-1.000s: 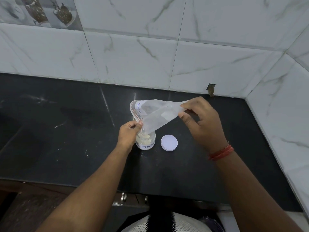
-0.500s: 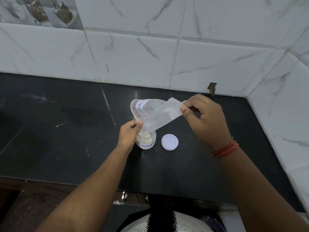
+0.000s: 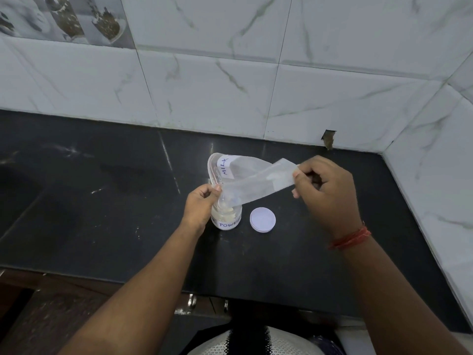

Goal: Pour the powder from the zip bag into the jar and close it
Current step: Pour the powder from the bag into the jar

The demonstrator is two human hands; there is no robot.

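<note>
Clear floppy zip bag (image 3: 252,179), label "MILK", pinched by left hand (image 3: 201,208) and right hand (image 3: 326,193) over glass jar (image 3: 226,217) marked "POWD…". Round white lid (image 3: 262,219) on black glossy worktop (image 3: 102,201).

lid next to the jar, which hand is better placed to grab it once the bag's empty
Right. The white lid lies on the counter to the right of the jar, below the right hand. The left hand is on the jar's far side, pinching the zip bag mouth.
</note>
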